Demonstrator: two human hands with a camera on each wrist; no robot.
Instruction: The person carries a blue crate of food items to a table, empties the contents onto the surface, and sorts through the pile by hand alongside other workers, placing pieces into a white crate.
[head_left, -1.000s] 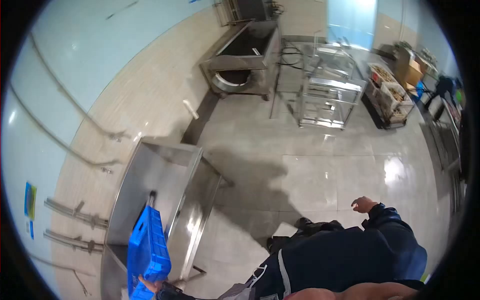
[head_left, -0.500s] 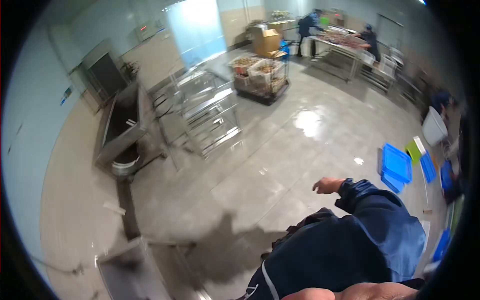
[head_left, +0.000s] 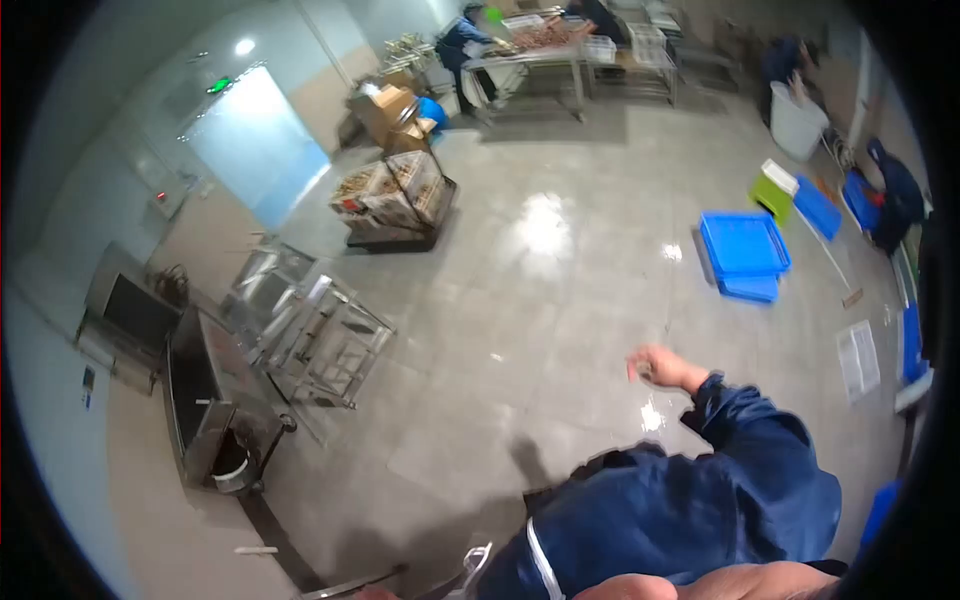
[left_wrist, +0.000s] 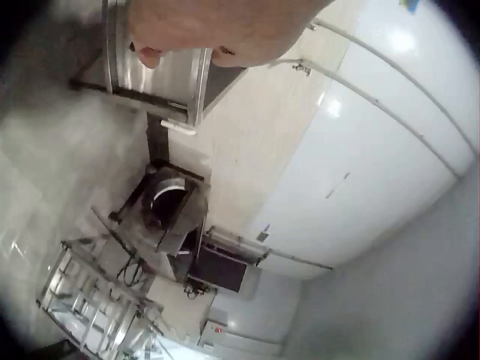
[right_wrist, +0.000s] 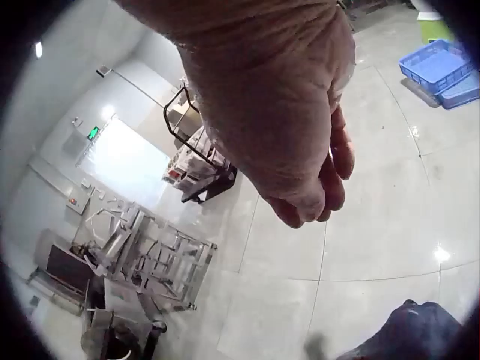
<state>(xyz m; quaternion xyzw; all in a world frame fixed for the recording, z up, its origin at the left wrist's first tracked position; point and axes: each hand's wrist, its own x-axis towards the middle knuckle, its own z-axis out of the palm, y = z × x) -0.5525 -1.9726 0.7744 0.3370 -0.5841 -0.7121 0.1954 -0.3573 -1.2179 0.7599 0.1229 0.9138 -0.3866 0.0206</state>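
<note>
In the head view my right hand (head_left: 662,368) hangs over the tiled floor with loosely bent fingers and nothing in them. The right wrist view shows the same hand (right_wrist: 277,127) from close by, its fingertips pointing down. My left hand (left_wrist: 225,30) fills the top of the left wrist view, with part of its fingers hidden. No object shows in it. Behind it stands a stainless steel sink (left_wrist: 146,75) against the wall. The nearest objects ahead of the right hand are stacked blue plastic crates (head_left: 745,245) on the floor.
A steel rack cart (head_left: 330,330) and a steel trough (head_left: 205,370) stand at left. Beyond is a trolley with filled crates (head_left: 395,195). People work at a steel table (head_left: 540,60) at the back. At right are a white bin (head_left: 797,122) and a green stool (head_left: 773,190).
The head view has swung right, away from the sink. One second ago my left hand was on a blue crate at the sink; that crate is now out of view. My right hand stays empty.
</note>
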